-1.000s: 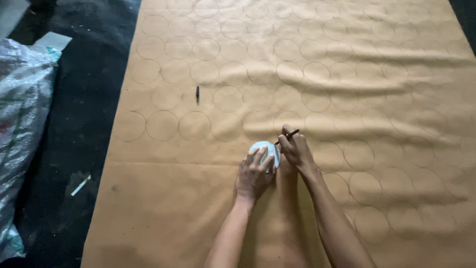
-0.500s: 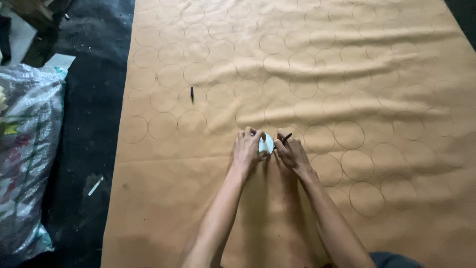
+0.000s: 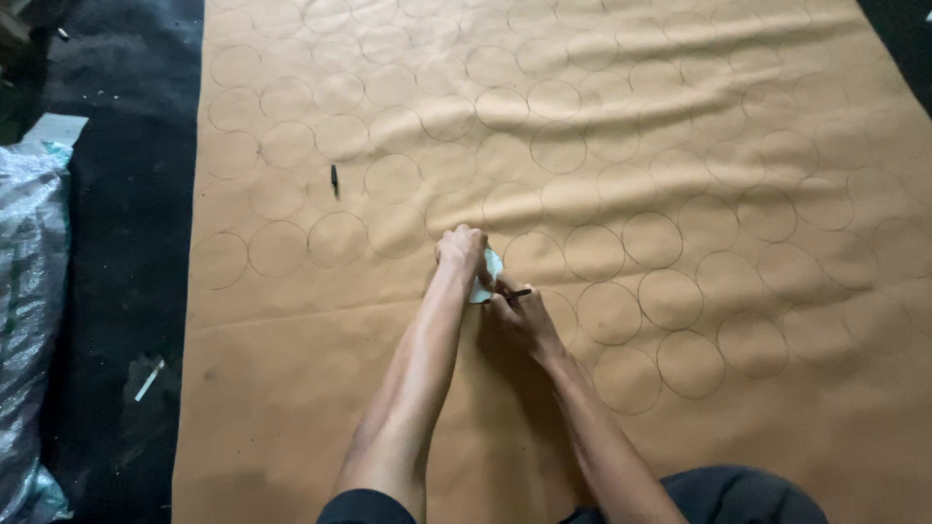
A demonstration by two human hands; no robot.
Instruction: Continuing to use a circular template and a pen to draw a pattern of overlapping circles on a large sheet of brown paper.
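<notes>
Here's the small white round disc (image 3: 488, 275), mostly hidden, pressed flat on the wide sheet of brown paper (image 3: 291, 388) among rows of pencilled circles. Our left hand (image 3: 461, 250) bears down on top of it, fingers curled over it and pinning it. Our right hand (image 3: 519, 315) sits just beside, pinched narrowly round a thin dark pen (image 3: 518, 292) whose tip meets the disc's edge. We'd judge the disc light and stiff, likely to skid on smooth paper, so weight from above at its middle suits it better than an edge grip. The paper itself looks thin and rippled, easily creased. Further out, a second short dark pen (image 3: 335, 180) lies alone on the sheet, well apart. Beyond the left edge: dark floor (image 3: 116, 252) and a crinkled silvery plastic sack (image 3: 27, 320).
</notes>
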